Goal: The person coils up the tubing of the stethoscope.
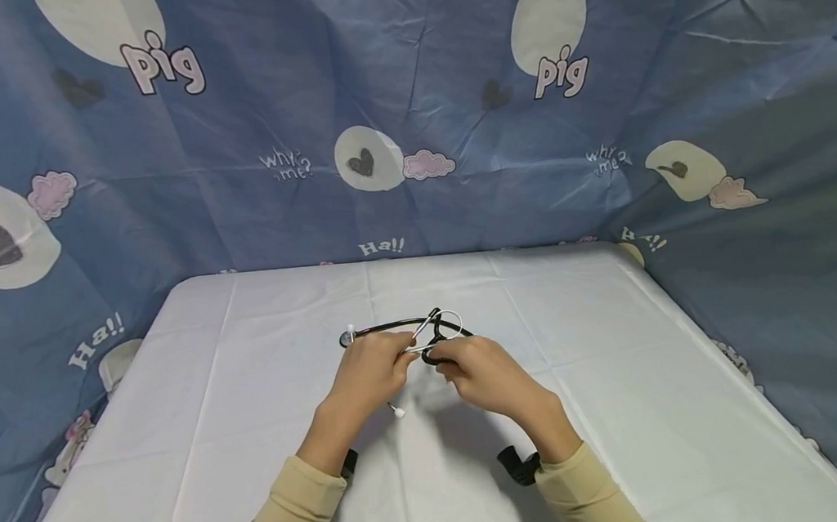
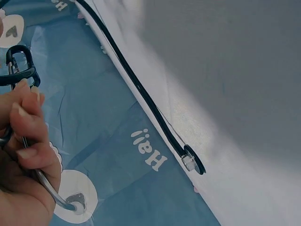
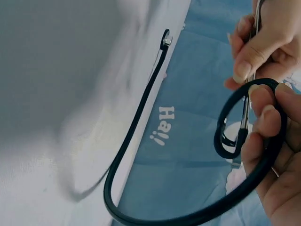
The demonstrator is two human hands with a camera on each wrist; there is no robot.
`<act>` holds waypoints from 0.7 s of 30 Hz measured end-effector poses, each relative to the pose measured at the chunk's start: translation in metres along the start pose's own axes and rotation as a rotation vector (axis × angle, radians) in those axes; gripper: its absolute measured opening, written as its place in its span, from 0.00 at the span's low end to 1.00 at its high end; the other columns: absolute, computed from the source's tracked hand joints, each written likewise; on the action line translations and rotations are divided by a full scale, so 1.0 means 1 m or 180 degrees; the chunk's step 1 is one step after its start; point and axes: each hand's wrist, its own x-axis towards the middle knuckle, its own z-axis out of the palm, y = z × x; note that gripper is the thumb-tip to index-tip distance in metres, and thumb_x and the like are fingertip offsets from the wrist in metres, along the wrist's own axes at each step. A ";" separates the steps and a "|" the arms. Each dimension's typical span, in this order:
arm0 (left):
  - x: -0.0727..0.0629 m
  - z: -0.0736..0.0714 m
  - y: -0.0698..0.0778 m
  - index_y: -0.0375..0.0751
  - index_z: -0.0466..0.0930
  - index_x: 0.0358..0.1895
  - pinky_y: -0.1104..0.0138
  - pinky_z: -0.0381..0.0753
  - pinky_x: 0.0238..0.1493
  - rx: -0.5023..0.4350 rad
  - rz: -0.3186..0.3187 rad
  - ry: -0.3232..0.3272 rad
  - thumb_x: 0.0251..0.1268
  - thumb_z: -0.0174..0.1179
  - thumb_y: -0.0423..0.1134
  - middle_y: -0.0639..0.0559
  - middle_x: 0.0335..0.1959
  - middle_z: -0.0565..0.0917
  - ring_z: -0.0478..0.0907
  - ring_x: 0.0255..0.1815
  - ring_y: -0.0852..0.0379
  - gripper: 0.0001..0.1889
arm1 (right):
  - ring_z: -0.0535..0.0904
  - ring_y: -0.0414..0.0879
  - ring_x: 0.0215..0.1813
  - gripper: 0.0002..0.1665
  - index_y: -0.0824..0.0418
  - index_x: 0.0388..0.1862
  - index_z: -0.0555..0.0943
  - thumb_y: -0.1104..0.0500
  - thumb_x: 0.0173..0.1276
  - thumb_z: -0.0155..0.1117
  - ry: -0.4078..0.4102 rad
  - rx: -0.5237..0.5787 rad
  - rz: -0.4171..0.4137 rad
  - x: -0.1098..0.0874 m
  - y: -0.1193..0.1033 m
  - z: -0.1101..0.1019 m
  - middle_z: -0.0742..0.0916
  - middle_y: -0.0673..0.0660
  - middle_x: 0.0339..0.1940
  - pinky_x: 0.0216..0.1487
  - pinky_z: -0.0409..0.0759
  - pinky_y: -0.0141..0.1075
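Note:
A stethoscope with black tubing [image 1: 394,324] is held above the white table. My left hand [image 1: 371,371] grips its metal ear tubes [image 2: 49,186]; one white ear tip [image 1: 398,412] sticks out below that hand. Close by on the right, my right hand [image 1: 486,374] pinches the black tubing. In the right wrist view a loop of the tubing [image 3: 221,117] bends around the metal near the fingers of my right hand [image 3: 277,141]. The round chest piece [image 2: 192,160] is at the tubing's far end, beyond my left hand. Part of the ear tubes is hidden inside my left fist.
A white cloth covers the table [image 1: 294,467]. Behind and beside it hangs a blue printed curtain [image 1: 404,74]. A black wrist-worn device [image 1: 519,466] sits under the right wrist, and shadows of the arms fall on the cloth.

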 end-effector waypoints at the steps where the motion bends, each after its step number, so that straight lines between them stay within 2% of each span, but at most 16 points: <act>1: 0.000 0.000 0.000 0.52 0.73 0.23 0.65 0.67 0.26 0.0008 0.0013 -0.0019 0.59 0.69 0.41 0.61 0.17 0.74 0.68 0.21 0.61 0.14 | 0.77 0.36 0.32 0.11 0.53 0.40 0.86 0.68 0.65 0.62 0.0033 -0.0006 -0.0014 0.000 0.001 -0.001 0.86 0.44 0.31 0.38 0.77 0.32; 4: -0.002 -0.001 0.000 0.53 0.71 0.22 0.66 0.66 0.26 -0.0023 0.0017 -0.0107 0.61 0.69 0.42 0.62 0.16 0.70 0.66 0.21 0.63 0.16 | 0.79 0.36 0.34 0.13 0.54 0.41 0.87 0.69 0.65 0.63 0.0139 -0.0010 -0.0045 0.001 0.003 -0.004 0.88 0.45 0.35 0.40 0.80 0.32; 8: -0.004 -0.002 0.003 0.54 0.72 0.23 0.69 0.64 0.25 -0.0088 0.0030 -0.0218 0.63 0.67 0.45 0.63 0.15 0.67 0.65 0.20 0.65 0.14 | 0.77 0.35 0.32 0.12 0.54 0.39 0.88 0.69 0.65 0.64 0.0309 -0.0041 -0.0145 0.002 0.006 -0.008 0.87 0.45 0.32 0.38 0.78 0.31; 13: -0.005 -0.003 0.005 0.54 0.75 0.25 0.70 0.64 0.24 -0.0123 0.0114 -0.0226 0.63 0.67 0.48 0.63 0.16 0.67 0.65 0.19 0.66 0.12 | 0.74 0.36 0.30 0.10 0.55 0.38 0.88 0.69 0.64 0.67 0.0547 -0.0144 -0.0328 0.003 0.011 -0.010 0.85 0.45 0.30 0.35 0.76 0.29; 21: -0.005 -0.002 0.005 0.53 0.65 0.18 0.72 0.61 0.23 -0.0088 0.0326 -0.0320 0.62 0.67 0.50 0.65 0.14 0.62 0.61 0.19 0.67 0.21 | 0.74 0.35 0.30 0.06 0.55 0.36 0.88 0.63 0.60 0.73 0.0757 -0.0073 -0.0437 0.006 0.022 -0.013 0.84 0.46 0.29 0.32 0.75 0.28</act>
